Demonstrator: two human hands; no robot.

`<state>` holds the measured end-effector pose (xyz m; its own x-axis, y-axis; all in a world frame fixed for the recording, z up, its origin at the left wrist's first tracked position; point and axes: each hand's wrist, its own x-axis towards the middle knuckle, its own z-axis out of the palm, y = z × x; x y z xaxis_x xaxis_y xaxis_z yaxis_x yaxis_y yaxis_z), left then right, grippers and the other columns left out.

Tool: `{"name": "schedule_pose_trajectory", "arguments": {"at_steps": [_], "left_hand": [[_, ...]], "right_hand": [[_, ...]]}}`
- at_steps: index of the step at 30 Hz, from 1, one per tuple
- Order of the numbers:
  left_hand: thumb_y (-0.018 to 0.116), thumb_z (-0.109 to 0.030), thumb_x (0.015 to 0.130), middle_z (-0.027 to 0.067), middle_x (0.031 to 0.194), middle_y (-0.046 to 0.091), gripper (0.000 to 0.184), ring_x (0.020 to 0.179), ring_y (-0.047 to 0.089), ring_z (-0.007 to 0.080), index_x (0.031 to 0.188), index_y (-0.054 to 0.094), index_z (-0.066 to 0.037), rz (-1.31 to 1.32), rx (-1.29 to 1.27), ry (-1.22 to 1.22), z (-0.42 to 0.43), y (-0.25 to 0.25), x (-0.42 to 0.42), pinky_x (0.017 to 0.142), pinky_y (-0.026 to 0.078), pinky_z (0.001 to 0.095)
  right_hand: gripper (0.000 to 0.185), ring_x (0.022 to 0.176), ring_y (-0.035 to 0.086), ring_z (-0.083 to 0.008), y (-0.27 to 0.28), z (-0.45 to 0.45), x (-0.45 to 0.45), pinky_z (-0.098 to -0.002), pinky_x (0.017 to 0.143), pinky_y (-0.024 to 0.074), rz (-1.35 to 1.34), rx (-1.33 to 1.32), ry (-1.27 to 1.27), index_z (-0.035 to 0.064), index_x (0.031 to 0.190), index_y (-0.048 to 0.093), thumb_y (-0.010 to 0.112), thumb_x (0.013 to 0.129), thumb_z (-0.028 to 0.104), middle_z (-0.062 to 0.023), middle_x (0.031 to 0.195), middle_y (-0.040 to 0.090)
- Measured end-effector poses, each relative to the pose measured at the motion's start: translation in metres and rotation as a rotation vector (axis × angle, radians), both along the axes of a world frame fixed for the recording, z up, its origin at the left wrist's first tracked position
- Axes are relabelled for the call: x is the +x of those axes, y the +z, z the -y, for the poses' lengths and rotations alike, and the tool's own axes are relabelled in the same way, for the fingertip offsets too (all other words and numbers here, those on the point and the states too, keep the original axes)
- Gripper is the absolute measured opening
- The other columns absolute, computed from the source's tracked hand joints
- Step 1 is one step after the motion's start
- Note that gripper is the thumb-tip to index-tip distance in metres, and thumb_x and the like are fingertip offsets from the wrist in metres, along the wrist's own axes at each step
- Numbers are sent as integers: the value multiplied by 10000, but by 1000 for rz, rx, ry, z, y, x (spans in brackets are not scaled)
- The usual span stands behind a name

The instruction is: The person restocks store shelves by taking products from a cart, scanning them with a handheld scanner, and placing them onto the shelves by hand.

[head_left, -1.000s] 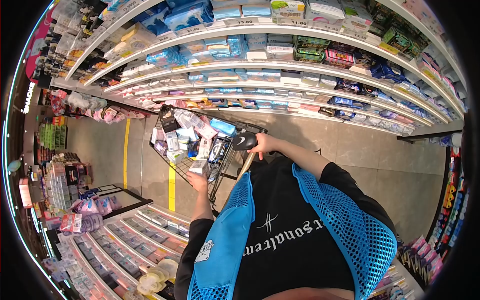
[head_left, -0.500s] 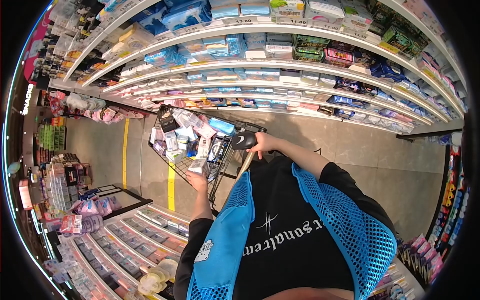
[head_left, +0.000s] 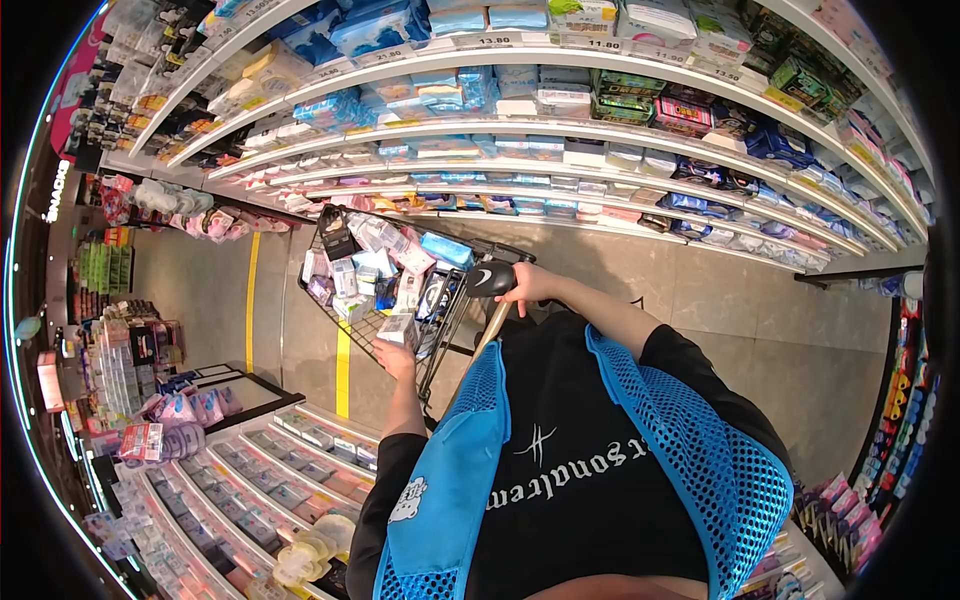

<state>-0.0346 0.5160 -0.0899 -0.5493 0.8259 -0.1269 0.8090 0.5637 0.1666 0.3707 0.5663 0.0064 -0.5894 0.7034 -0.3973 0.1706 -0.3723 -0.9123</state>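
Observation:
My left hand [head_left: 396, 360] grips a small pale box [head_left: 397, 330] over the near side of a wire shopping cart [head_left: 372, 328]. In the cart lie several packages, among them a blue pack [head_left: 446, 250], a black box [head_left: 336, 235] and a small white box [head_left: 344, 276]. My right hand [head_left: 524, 286] is closed at the upper end of the tan cart handle [head_left: 496, 322], touching a black rounded thing [head_left: 489, 280] with a white curved mark. Its fingers are partly hidden.
Long shelves [head_left: 560, 130] of packaged goods curve across the top. Lower shelves [head_left: 250, 470] with small packs stand at the bottom left. Yellow lines [head_left: 343, 375] mark the floor [head_left: 720, 300] beyond the cart. Hanging packs [head_left: 200, 215] are at the left.
Both hands keep their places, the left with the pale box and the right at the handle. The view of the shelves has shifted very slightly.

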Motion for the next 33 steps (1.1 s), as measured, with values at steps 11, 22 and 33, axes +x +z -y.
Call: {"name": "schedule_pose_trajectory", "arguments": {"at_steps": [11, 22, 33], "left_hand": [[865, -232, 715, 227, 1314, 459, 886, 1235, 488, 410, 1356, 293, -15, -7, 6, -25, -1, -2, -1, 1035, 435, 479], [872, -231, 707, 221, 1309, 473, 886, 1227, 495, 403, 1360, 308, -30, -28, 12, 0, -3, 10, 12, 1036, 437, 475], [860, -220, 708, 219, 1252, 523, 816, 1180, 518, 415, 1343, 382, -38, -18, 176, -55, -3, 13, 17, 1003, 446, 479]], "right_hand": [[377, 584, 719, -202, -4, -1, 2, -300, 519, 517, -41, -15, 5, 6, 1139, 602, 733, 847, 206, -105, 940, 705], [333, 578, 709, -217, 0, 0, 4, -304, 515, 541, -81, -4, -22, -44, 1117, 601, 680, 829, 103, -118, 1012, 700], [342, 557, 691, -201, 16, -3, 9, -278, 493, 521, 93, -23, 26, -51, 1140, 614, 670, 827, 74, -96, 1086, 713]]}}
